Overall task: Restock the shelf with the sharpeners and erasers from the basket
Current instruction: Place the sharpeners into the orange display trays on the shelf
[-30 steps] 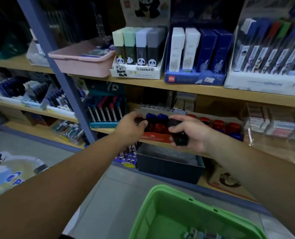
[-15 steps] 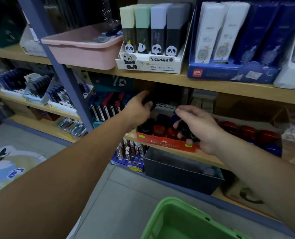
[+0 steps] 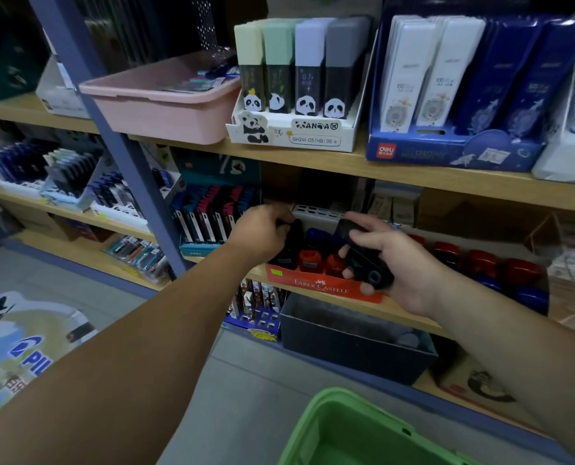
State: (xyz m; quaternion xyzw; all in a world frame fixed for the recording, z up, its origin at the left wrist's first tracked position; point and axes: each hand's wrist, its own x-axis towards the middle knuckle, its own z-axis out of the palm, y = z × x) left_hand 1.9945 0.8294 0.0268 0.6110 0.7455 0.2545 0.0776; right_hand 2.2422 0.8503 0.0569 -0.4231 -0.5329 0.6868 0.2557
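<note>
A red display tray [image 3: 319, 286] marked Faber-Castell sits on the middle wooden shelf [image 3: 397, 313], holding black, red and blue sharpeners [image 3: 309, 260]. My left hand [image 3: 262, 234] grips a black sharpener [image 3: 294, 241] at the tray's back left corner. To the right, my right hand [image 3: 393, 263] holds two black sharpeners [image 3: 363, 255] just above the tray's right end. More red sharpeners [image 3: 480, 261] stand in a row to the right. The green basket's [image 3: 340, 421] rim shows at the bottom of the view.
A pink tub [image 3: 165, 105], a panda box [image 3: 296, 129] and a blue Deli box [image 3: 454, 152] stand on the shelf above. A blue upright post [image 3: 128, 162] runs left of the tray. A dark bin [image 3: 353, 344] sits on the lowest shelf.
My left hand has curled down onto a black sharpener at the tray's back left. My right hand has turned palm up, showing the black sharpeners it holds. The view moved closer.
</note>
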